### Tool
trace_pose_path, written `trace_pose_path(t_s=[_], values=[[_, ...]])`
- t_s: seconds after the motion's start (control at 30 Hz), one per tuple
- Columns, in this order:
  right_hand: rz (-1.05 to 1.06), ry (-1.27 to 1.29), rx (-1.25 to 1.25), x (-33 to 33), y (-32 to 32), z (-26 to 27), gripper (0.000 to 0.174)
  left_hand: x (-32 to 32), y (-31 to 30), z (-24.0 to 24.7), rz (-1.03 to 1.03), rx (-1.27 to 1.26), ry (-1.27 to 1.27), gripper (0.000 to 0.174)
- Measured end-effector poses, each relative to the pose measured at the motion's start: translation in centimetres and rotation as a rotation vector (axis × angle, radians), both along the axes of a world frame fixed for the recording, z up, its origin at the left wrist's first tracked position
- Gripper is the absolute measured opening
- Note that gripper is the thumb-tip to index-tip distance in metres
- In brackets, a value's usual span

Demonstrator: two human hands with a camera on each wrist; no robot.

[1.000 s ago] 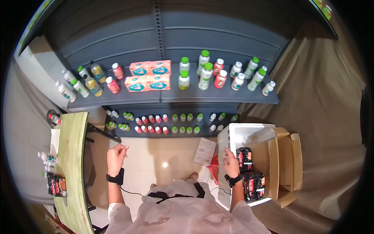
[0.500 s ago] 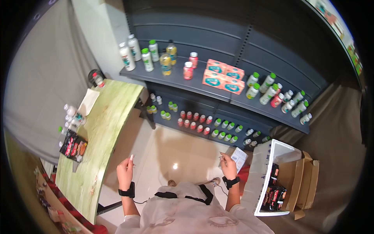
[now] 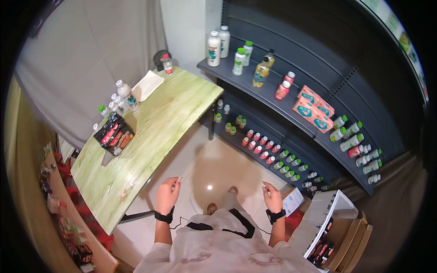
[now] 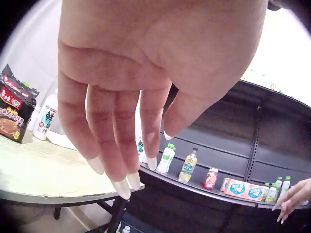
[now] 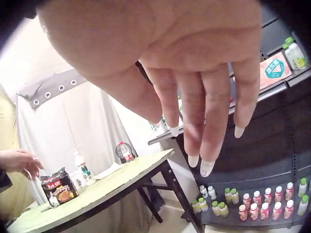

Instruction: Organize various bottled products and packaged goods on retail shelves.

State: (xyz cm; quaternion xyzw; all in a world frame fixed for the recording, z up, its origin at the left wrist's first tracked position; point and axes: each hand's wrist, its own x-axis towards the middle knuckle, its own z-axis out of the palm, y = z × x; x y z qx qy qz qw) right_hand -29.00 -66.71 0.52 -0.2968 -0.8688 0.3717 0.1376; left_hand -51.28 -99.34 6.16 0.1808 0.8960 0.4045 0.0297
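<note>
My left hand [image 3: 168, 194] hangs in the air beside the green table's front edge, its fingers loosely bent and holding nothing. In the left wrist view its long-nailed fingers [image 4: 109, 141] hang down with gaps between them. Off to the right, my right hand [image 3: 272, 197] is over the floor near the foam box, relaxed and holding nothing, as the right wrist view shows too. On the table [image 3: 168, 123] stand a black noodle pack [image 3: 114, 134], a large white bottle [image 3: 127, 95], several smaller bottles and a red-capped bottle [image 3: 168, 64].
A dark shelf unit [image 3: 268, 93] holds bottles and pink boxes [image 3: 313, 109] above, with rows of small bottles below. At lower right, a white foam box [image 3: 314, 218] with black packs stands beside a cardboard box [image 3: 350, 245]. A cable [image 3: 182, 222] hangs near the left wrist.
The head view has turned left, bringing the table closer to the middle and shifting the shelf and boxes right. Both hands stay raised and hold nothing throughout.
</note>
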Motion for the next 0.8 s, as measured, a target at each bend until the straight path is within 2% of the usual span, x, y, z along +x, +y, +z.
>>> trace_pose_path(t_s=[0.1,0.43,0.67,0.8], values=[[0.068,-0.092,0.035,-1.7,0.3,0.1,0.028,0.1,-0.8,-0.4,0.028,0.001,-0.001,0.019],[0.353,0.042,-0.004,-13.6,-2.5,0.1,0.027,-1.8,-4.4,-1.6,0.137,-0.008,-0.033,0.015],[0.487,-0.009,-0.053,-19.9,-3.6,-0.3,0.028,-6.1,-5.0,-1.4,0.167,-0.078,-0.074,0.017],[0.499,0.002,0.012,-22.9,-2.7,-1.6,0.029,-8.9,-5.4,-1.9,0.176,-0.103,-0.053,0.018]])
